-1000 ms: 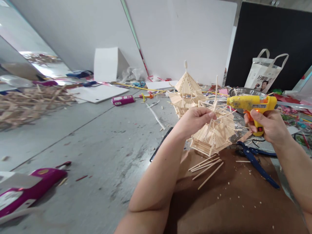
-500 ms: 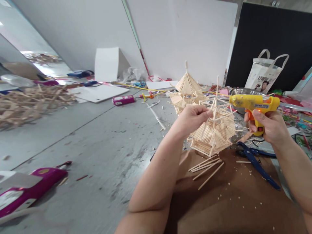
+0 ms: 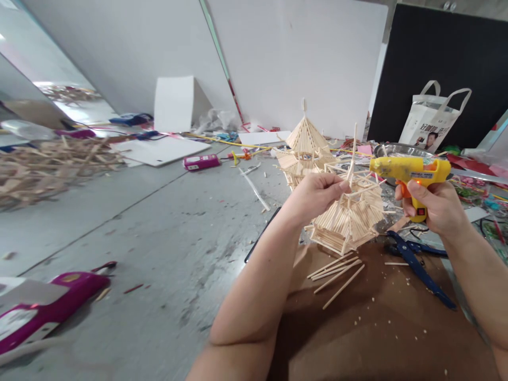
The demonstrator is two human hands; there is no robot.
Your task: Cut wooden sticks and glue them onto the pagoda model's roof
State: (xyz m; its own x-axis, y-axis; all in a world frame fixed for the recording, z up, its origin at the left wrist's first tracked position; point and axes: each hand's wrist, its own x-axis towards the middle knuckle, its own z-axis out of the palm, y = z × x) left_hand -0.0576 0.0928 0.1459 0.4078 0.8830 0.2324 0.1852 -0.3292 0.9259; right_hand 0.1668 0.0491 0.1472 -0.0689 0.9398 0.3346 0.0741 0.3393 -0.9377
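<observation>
My left hand (image 3: 323, 193) is closed in a pinch on a thin wooden stick at the upper frame of a model pavilion (image 3: 345, 225) built of sticks. An upright stick (image 3: 354, 142) rises from the model's top just beyond my fingertips. A yellow hot glue gun (image 3: 410, 170) is gripped in my right hand (image 3: 440, 203), its nozzle pointing left toward the model, apart from it. Several loose sticks (image 3: 337, 272) lie in front of the model on brown cloth or paper (image 3: 357, 338). A second stick model with a pointed roof (image 3: 307, 140) stands behind.
Blue-handled pliers (image 3: 420, 270) lie on the right. A metal bowl (image 3: 400, 151) and a white bag (image 3: 428, 124) stand at the back right. Purple devices (image 3: 201, 162) rest on the grey floor (image 3: 170, 238). A pile of wooden pieces (image 3: 59, 166) is far left.
My right hand and the glue gun have shifted slightly left, closer to the model. My left fingertips have moved a little to the right at its top.
</observation>
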